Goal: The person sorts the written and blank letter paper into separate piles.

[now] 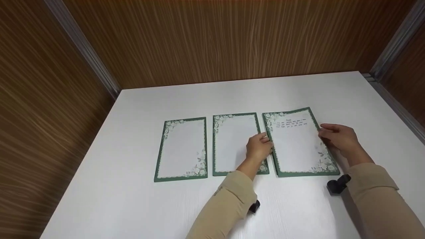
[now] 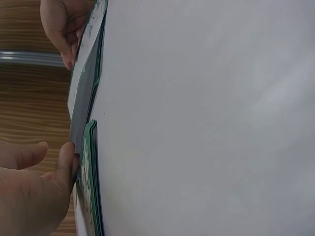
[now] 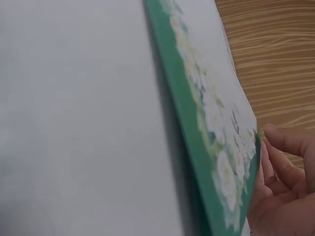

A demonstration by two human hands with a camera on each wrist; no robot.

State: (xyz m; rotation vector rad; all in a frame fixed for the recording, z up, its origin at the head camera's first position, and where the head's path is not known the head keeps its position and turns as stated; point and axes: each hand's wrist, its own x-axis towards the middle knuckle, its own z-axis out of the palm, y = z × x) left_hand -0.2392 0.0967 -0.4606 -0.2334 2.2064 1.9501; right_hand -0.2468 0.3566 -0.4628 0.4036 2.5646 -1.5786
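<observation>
A sheet of letter paper (image 1: 294, 149) with a green floral border and a few handwritten lines lies at the right, slightly raised and bowed over more green-edged paper. My left hand (image 1: 259, 146) pinches its left edge, reaching across the middle letter paper (image 1: 229, 142). In the left wrist view, the left hand (image 2: 37, 196) is at the lifted sheet's edge (image 2: 81, 105), with a gap beneath. The right edge is pinched by my right hand (image 1: 340, 139). The right wrist view shows the right hand (image 3: 285, 187) beside the paper's flowered border (image 3: 206, 108), its fingertips partly hidden.
Another stack of letter paper (image 1: 181, 146) with the same border, no writing visible, lies on the left. All three stand in a row on a white table (image 1: 132, 159). Wood-grain panels (image 1: 232, 39) rise behind and at both sides. Small black devices (image 1: 338, 184) show by the wrists.
</observation>
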